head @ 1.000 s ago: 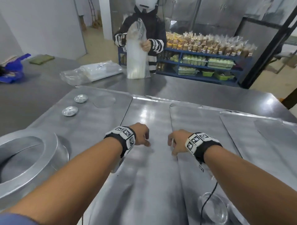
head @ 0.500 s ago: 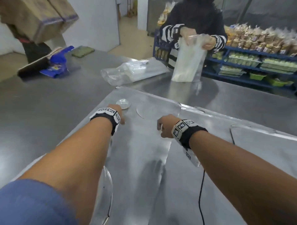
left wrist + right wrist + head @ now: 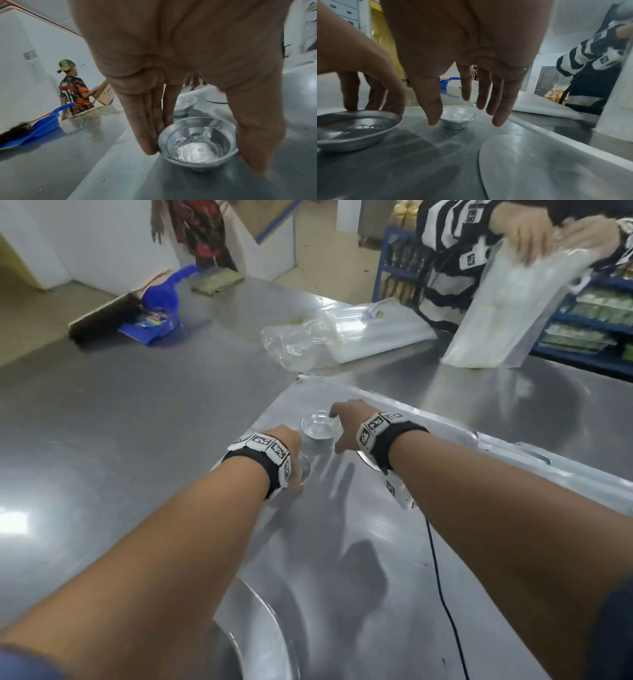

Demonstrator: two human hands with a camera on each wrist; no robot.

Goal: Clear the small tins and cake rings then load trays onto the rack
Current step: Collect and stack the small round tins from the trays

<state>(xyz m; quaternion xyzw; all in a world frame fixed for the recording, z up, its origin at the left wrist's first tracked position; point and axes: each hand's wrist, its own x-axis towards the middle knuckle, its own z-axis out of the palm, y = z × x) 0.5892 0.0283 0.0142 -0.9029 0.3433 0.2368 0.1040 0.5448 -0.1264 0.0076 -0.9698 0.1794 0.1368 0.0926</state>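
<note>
Two small round metal tins stand on a flat steel tray [image 3: 342, 542]. My left hand [image 3: 291, 450] is on the nearer tin [image 3: 197, 143]. Its fingers [image 3: 145, 128] touch the left rim and the thumb sits against the right rim, pinching it. My right hand [image 3: 339, 433] hovers with spread, relaxed fingers [image 3: 498, 108] just over the farther tin [image 3: 458, 117], which is also visible in the head view [image 3: 320, 424]; it holds nothing. A large cake ring [image 3: 260, 628] shows at the bottom edge, mostly hidden by my left arm.
A flat round metal disc [image 3: 522, 169] lies on the tray under my right wrist. Across the steel table a person in striped sleeves handles a plastic bag [image 3: 507, 313]. Clear bags [image 3: 342, 337] lie beside it. A blue dustpan [image 3: 161, 309] lies far left. A black cable [image 3: 442, 594] crosses the tray.
Both hands have moved forward and left across the trays to the two tins. The left hand has closed on the nearer tin and the right has arrived over the farther one.
</note>
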